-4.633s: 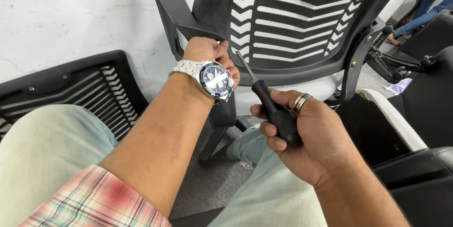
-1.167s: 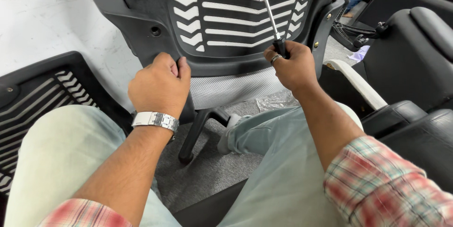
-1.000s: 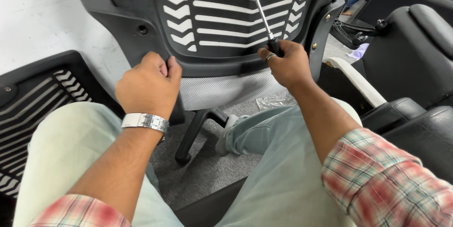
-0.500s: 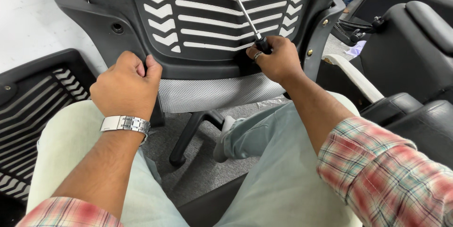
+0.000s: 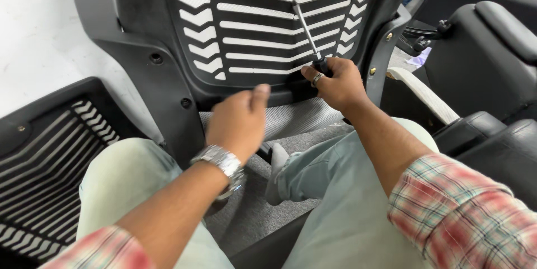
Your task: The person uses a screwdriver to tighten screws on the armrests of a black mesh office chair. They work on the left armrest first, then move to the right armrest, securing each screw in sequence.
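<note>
Black slatted chair back [image 5: 168, 28] upright, far | right hand [image 5: 335, 81] clenched on screwdriver [image 5: 309, 37], shaft slanting far-left across slats | left hand [image 5: 238, 121] released, blurred, near lower edge

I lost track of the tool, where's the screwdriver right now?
In the head view, the screwdriver is upper centre-right, gripped in the right hand, its shaft angled up across the slotted chair back.

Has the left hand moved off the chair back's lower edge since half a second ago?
Yes. The left hand has let go and shifted right along the chair back, toward the right hand.
</note>
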